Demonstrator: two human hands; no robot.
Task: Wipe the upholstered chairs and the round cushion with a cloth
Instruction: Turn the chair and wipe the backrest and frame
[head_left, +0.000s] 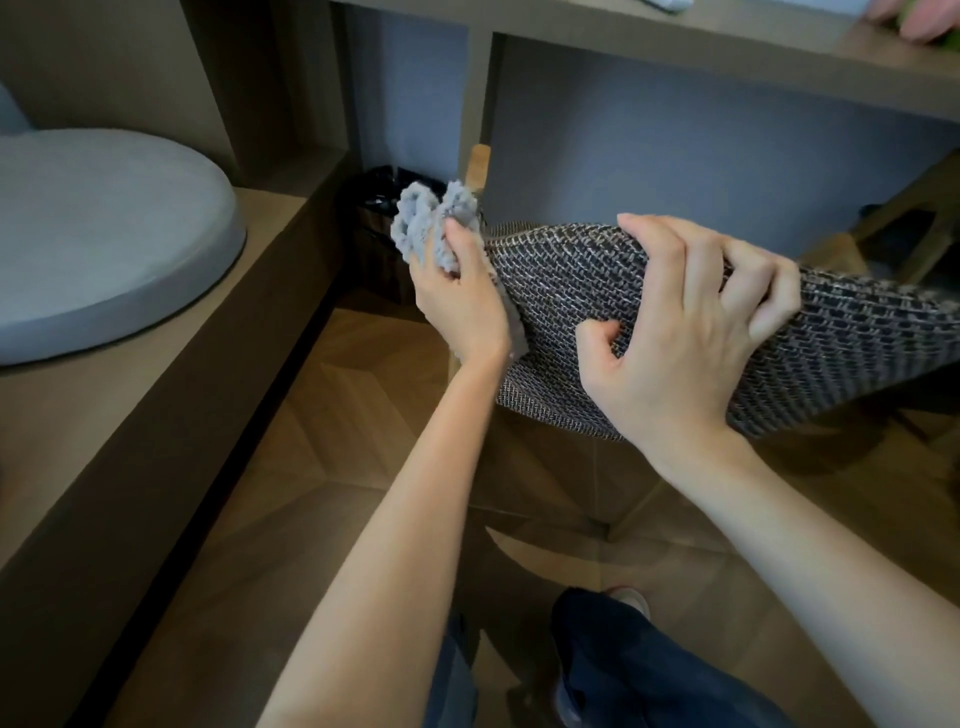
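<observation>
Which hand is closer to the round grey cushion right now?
Left. The left hand, gripping the cloth, is right of the cushion; the right hand grips the chair farther right.

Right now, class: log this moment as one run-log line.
right hand: grips upholstered chair by top edge | left hand: holds grey cloth at its left edge | round cushion: on bench, untouched

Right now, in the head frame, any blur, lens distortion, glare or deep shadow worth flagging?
Head view: wide-angle stretch toward the edges, with the shelf lines slanting. The light is soft and even, with no glare. The grey cloth in the left hand is slightly smeared, while the upholstered chair weave is crisp beside the right hand. The black bin bag and the floor under the chair sit in shadow.
</observation>
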